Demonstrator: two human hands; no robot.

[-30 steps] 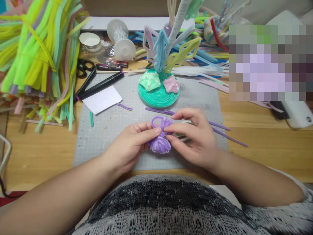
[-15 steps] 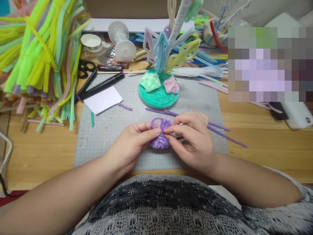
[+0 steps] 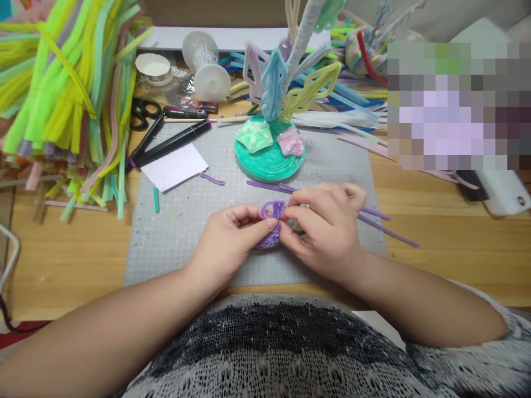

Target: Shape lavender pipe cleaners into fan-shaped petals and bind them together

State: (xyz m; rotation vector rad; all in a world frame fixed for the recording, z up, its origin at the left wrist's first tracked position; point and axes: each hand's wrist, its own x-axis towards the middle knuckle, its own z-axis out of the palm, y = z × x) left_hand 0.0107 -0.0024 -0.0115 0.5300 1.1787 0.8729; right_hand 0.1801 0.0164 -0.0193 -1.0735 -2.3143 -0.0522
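Note:
Between both hands is a small purple pipe-cleaner piece point(image 3: 269, 236), with a curled loop at its top left and a fuzzy lower part. My left hand point(image 3: 236, 235) pinches it from the left, thumb on its front. From the right, my right hand point(image 3: 326, 226) grips its edge with thumb and fingertips closed together; those fingers hide that side. Loose purple pipe cleaners point(image 3: 267, 186) lie behind the right hand and stick out past it. Just beyond stands a round green coiled base point(image 3: 269, 168) bearing a green and a pink star shape, with looped pipe-cleaner leaves and a white stem.
Under the hands lies a grey cutting mat point(image 3: 186, 232). A large pipe-cleaner bundle point(image 3: 62, 88) fills the left side. Black markers point(image 3: 174, 143), scissors point(image 3: 143, 113), a white card point(image 3: 174, 167) and a white spool point(image 3: 211, 82) sit behind. A blurred patch covers the far right.
My right hand has turned slightly and its fingers have curled in closer to the purple piece. The piece has turned a little and now shows less of its right side.

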